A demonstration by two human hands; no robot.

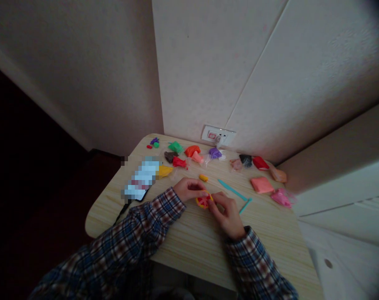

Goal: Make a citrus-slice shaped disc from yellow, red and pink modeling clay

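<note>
A small round clay disc [204, 201], red and pink in the middle with a yellow rim, is held between both hands above the table. My left hand [189, 189] is closed on its upper left edge, thumb and fingers together. From the right, my right hand [226, 210] pinches the opposite edge. Just beyond the disc lies a short yellow-orange clay piece [203, 178]. Two teal modelling tools, a long one [233, 189] and a shorter one [245, 206], rest to the right of my right hand.
Clay packs line the wooden table's [189, 250] back: green [176, 147], orange [192, 151], purple [214, 153], black [246, 160], and several others. A phone [142, 181] with a black cable lies left. Small purple clay pieces [154, 141] sit at the far left corner. A wall socket [218, 135] holds a plug.
</note>
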